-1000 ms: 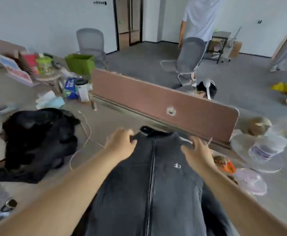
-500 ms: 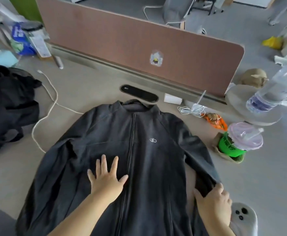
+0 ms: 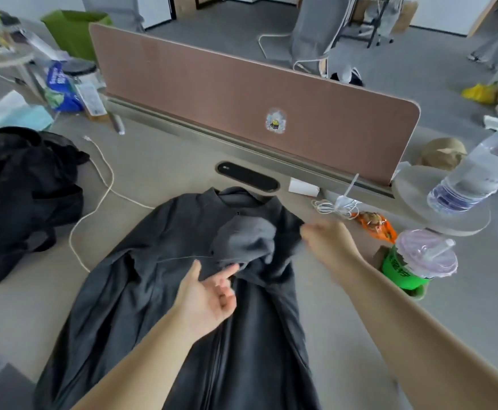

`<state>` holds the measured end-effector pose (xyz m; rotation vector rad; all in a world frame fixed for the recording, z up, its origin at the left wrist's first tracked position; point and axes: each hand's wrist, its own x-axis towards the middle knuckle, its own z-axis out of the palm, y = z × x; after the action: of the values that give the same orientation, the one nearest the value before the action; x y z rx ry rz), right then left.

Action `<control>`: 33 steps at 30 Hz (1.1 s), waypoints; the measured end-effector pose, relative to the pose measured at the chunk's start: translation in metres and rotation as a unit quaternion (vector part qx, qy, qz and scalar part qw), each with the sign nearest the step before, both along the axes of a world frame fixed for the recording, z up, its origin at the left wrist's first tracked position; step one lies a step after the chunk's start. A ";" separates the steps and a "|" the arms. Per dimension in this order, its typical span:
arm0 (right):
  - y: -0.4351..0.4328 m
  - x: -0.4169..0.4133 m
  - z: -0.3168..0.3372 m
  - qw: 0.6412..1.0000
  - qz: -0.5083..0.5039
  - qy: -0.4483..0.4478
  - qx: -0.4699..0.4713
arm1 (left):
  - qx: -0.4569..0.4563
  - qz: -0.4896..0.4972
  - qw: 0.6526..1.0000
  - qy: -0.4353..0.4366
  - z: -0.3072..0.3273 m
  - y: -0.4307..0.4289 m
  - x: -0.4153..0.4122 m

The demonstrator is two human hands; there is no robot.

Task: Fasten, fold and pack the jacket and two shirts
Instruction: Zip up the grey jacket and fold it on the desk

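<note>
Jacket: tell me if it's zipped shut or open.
Partly open: the right hand holds the upper front of the jacket aside, baring paler lining; below the left hand the zip looks closed.

Tight right, open left
Green cup [image 3: 404, 270] just beside jacket [image 3: 159, 276]; bare counter [image 3: 14, 306] toward black bag [image 3: 20, 196], crossed by cable [image 3: 110, 184].

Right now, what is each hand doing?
Left hand: open, forefinger touching the jacket.
Right hand: blurred, seems to grip the jacket's front.
</note>
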<state>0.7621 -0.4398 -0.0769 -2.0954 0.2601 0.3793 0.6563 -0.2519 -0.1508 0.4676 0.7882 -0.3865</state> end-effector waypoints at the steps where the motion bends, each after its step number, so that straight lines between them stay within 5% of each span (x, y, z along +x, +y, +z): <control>1: -0.007 -0.004 -0.018 0.999 -0.006 0.004 -0.035 | 0.044 0.004 0.999 0.028 -0.010 0.012 -0.005; 4: -0.027 -0.020 -0.064 0.997 -0.008 0.068 -0.044 | 0.187 -0.062 0.977 0.082 -0.035 0.026 -0.020; 7: -0.022 -0.032 -0.087 0.991 0.042 0.093 -0.081 | 0.261 -0.020 0.962 0.077 -0.041 0.021 -0.020; 9: -0.013 -0.039 -0.100 0.984 0.102 0.072 -0.124 | 0.386 -0.003 0.921 0.052 -0.039 0.014 -0.012; 11: -0.006 -0.047 -0.112 0.960 0.194 0.019 -0.201 | 0.596 -0.033 0.803 -0.006 -0.035 0.005 0.000; 14: -0.008 -0.055 -0.125 0.942 0.240 -0.018 -0.233 | 0.808 -0.112 0.563 -0.134 -0.038 -0.007 0.032; 16: -0.020 -0.055 -0.129 0.960 0.178 -0.010 -0.214 | 0.826 -0.230 0.500 -0.120 -0.048 -0.012 0.060; 19: -0.042 -0.050 -0.125 0.970 0.049 0.019 -0.237 | 0.791 -0.286 0.539 -0.039 -0.062 -0.014 0.091; 21: -0.051 -0.043 -0.123 0.966 -0.009 0.062 -0.250 | 0.762 -0.192 0.617 -0.037 -0.060 -0.014 0.099; 22: -0.053 -0.040 -0.123 0.959 -0.011 0.083 -0.271 | 0.707 -0.120 0.695 -0.053 -0.056 -0.012 0.097; 24: -0.049 -0.035 -0.122 0.934 0.016 0.091 -0.346 | 0.418 0.056 0.901 -0.100 -0.040 -0.004 0.092; 25: -0.045 -0.034 -0.122 0.928 0.033 0.063 -0.367 | 0.260 0.137 0.947 -0.128 -0.035 0.004 0.085; 27: -0.035 -0.033 -0.125 0.920 0.100 -0.030 -0.378 | 0.108 0.279 0.948 -0.110 -0.037 0.024 0.067; 30: -0.026 -0.032 -0.142 0.879 0.253 -0.158 -0.372 | 0.085 0.328 0.940 -0.038 -0.050 0.048 0.037; 33: -0.029 -0.031 -0.156 0.882 0.247 -0.210 -0.342 | 0.080 0.303 0.949 -0.024 -0.055 0.058 0.025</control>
<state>0.7312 -0.4692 -0.2325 -2.8743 -0.4844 0.1126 0.6816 -0.1938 -0.2058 0.3612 0.8771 0.2620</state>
